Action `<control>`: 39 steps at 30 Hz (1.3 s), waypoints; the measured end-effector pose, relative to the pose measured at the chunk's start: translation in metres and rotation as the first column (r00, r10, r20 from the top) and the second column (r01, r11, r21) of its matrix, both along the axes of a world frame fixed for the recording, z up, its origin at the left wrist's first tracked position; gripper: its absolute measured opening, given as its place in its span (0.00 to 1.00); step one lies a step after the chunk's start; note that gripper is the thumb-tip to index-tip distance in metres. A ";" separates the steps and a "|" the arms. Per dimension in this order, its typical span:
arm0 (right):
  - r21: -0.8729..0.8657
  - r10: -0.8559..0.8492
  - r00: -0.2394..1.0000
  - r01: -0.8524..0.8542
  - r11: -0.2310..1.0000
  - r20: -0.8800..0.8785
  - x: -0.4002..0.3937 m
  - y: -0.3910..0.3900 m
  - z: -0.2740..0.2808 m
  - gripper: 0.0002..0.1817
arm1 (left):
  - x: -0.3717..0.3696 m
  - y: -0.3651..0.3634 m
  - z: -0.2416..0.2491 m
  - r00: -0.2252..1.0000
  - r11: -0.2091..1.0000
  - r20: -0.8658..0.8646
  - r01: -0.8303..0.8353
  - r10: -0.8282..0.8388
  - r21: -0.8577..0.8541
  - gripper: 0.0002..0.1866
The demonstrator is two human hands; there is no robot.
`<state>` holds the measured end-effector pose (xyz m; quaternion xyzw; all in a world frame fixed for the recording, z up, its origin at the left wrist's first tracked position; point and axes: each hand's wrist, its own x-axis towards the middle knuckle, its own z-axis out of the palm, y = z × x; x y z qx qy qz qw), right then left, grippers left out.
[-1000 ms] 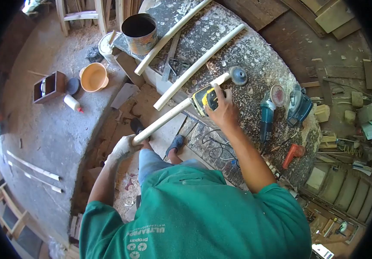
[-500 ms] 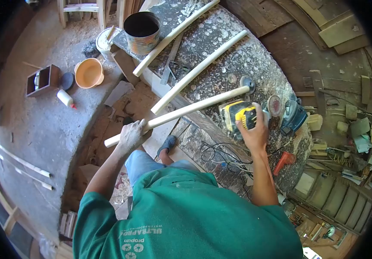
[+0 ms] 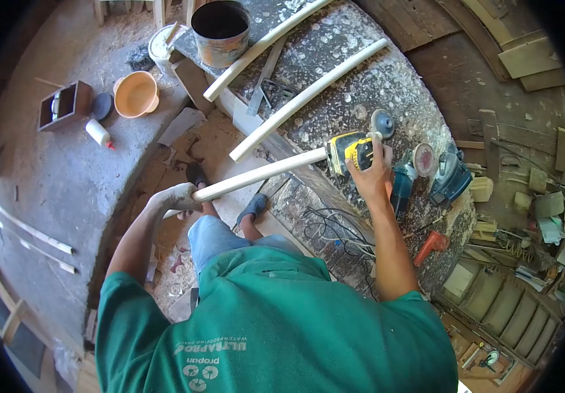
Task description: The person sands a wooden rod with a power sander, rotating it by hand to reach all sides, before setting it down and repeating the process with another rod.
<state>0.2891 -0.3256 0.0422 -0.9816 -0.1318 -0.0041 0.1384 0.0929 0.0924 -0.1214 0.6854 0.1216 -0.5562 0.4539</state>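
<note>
My left hand [image 3: 175,196] is wrapped round the near end of a pale round wooden pole [image 3: 263,173]. The pole slants up to the right, over the edge of the workbench. My right hand [image 3: 371,171] grips a yellow and black electric sander [image 3: 349,152] from above. The sander sits over the pole's far end and hides it. Beyond it, two more pale poles lie on the bench, a middle pole [image 3: 308,98] and a farther pole [image 3: 266,49]. Between them rests a metal square [image 3: 266,82].
On the speckled workbench [image 3: 400,92] stand a large round tin [image 3: 220,49], a grinder [image 3: 449,177] and a red-orange tool [image 3: 431,247]. Loose cables [image 3: 341,229] lie near my right arm. An orange basin [image 3: 136,95] and a glue bottle [image 3: 99,133] are on the grey surface at left.
The sander has moved up and left onto the pole's far end. My left hand has shifted left and slightly up with the pole, turning so its back faces up.
</note>
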 end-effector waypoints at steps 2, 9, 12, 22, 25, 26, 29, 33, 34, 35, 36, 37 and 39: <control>-0.022 0.004 1.000 -0.004 1.000 -0.027 0.006 0.004 0.002 0.44 | 0.003 -0.010 0.028 0.996 0.992 0.087 0.021 -0.032 0.121 0.19; -0.154 -0.033 0.994 0.017 0.988 -0.104 0.004 0.013 0.010 0.48 | -0.011 -0.028 0.061 0.800 0.881 0.578 -0.149 -0.160 0.449 0.19; -0.130 -0.035 0.991 0.018 0.991 -0.129 0.001 0.020 0.017 0.47 | -0.023 -0.029 0.057 0.769 0.922 0.629 -0.155 -0.113 0.354 0.20; -0.182 0.008 0.993 -0.030 0.983 -0.120 -0.014 0.011 0.015 0.46 | -0.062 -0.049 0.022 0.557 0.824 0.738 -0.159 -0.381 0.544 0.23; -0.254 -0.009 0.978 -0.045 0.966 -0.209 -0.008 0.022 0.022 0.45 | -0.071 -0.066 0.018 0.442 0.714 0.757 -0.302 -0.482 0.631 0.22; -0.264 -0.005 0.974 -0.056 0.963 -0.225 -0.005 0.025 0.022 0.45 | -0.072 -0.070 0.018 0.451 0.700 0.747 -0.310 -0.488 0.644 0.22; -0.256 0.020 0.968 -0.087 0.963 -0.252 0.001 0.036 0.019 0.47 | -0.071 -0.078 0.021 0.506 0.694 0.732 -0.313 -0.456 0.649 0.21; -0.179 0.060 0.973 -0.102 0.979 -0.224 -0.019 0.040 0.020 0.46 | -0.053 -0.073 0.042 0.708 0.815 0.655 -0.199 -0.264 0.544 0.19; -0.152 0.066 0.978 -0.097 0.984 -0.200 -0.026 0.038 0.020 0.44 | -0.046 -0.070 0.054 0.766 0.850 0.607 -0.160 -0.214 0.501 0.19; -0.127 0.071 0.982 -0.094 0.987 -0.176 -0.033 0.035 0.018 0.43 | -0.042 -0.068 0.062 0.783 0.877 0.609 -0.196 -0.130 0.439 0.17; -0.101 0.075 0.986 -0.091 0.991 -0.151 -0.040 0.032 0.018 0.42 | -0.043 -0.066 0.061 0.745 0.903 0.655 -0.188 -0.125 0.386 0.17; -0.114 0.012 0.982 -0.035 0.993 -0.189 -0.046 0.032 0.023 0.42 | -0.044 -0.062 0.058 0.704 0.927 0.701 -0.177 -0.116 0.332 0.16; -0.053 0.015 0.995 -0.020 0.998 -0.099 -0.056 0.020 0.015 0.42 | -0.042 -0.056 0.051 0.670 0.956 0.738 -0.162 -0.075 0.244 0.15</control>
